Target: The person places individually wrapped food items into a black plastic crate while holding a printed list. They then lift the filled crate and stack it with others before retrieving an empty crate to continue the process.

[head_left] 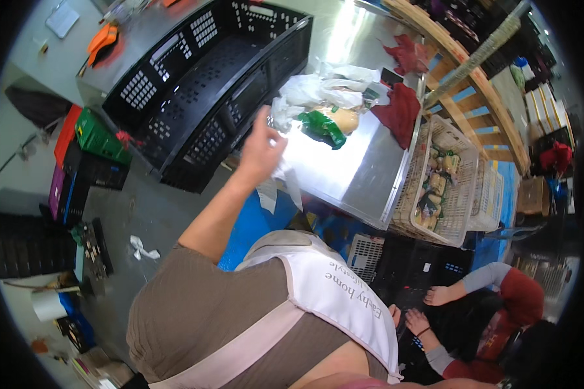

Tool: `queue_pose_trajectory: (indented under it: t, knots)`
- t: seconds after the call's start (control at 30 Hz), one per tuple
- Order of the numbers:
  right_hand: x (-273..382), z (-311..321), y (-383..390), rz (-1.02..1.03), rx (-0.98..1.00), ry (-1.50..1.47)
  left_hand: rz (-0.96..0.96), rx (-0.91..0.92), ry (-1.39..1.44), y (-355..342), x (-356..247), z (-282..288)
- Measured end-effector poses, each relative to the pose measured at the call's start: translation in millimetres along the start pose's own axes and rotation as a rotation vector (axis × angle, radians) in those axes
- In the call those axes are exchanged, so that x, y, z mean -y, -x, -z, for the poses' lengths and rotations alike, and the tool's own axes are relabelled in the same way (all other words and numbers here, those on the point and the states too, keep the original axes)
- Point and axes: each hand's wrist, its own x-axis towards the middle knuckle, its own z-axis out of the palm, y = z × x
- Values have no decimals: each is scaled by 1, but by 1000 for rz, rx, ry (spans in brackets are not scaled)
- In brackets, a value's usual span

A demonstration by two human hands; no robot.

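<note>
My left hand (264, 150) is over the near left edge of the shiny metal table (344, 175), fingers bent and apart. White strips (291, 185) hang just below it; whether they touch the hand is unclear. By the fingertips lie crumpled white plastic bags (328, 87). In front of these is a clear-wrapped pale item (341, 120) with a green, shiny wrapper (324, 129). Some fingers (394, 315) show past the right edge of my white apron (337, 285). They seem to be my right hand; the apron hides the rest.
A large black crate (233, 97) stands left of the bags. Dark red cloths (399, 115) lie on the table's right side. Beyond is a white basket (464, 194) of wrapped items. At lower right a co-worker's hands (419, 322) are over black crates. A white scrap (143, 249) lies on the floor.
</note>
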Motion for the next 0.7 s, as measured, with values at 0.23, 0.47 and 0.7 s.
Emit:
queue_pose_trajectory:
  t: [0.23,0.47,0.7]
  knots:
    - [-15,-25,2,166,-144,155,23,-267,-190,-41,8,38]
    - [26,-8,24,40,-147,192,-119,-181,-339,-49,15,35]
    - [32,-2,25,0,-86,174,-6,-161,95,-44,-15,28]
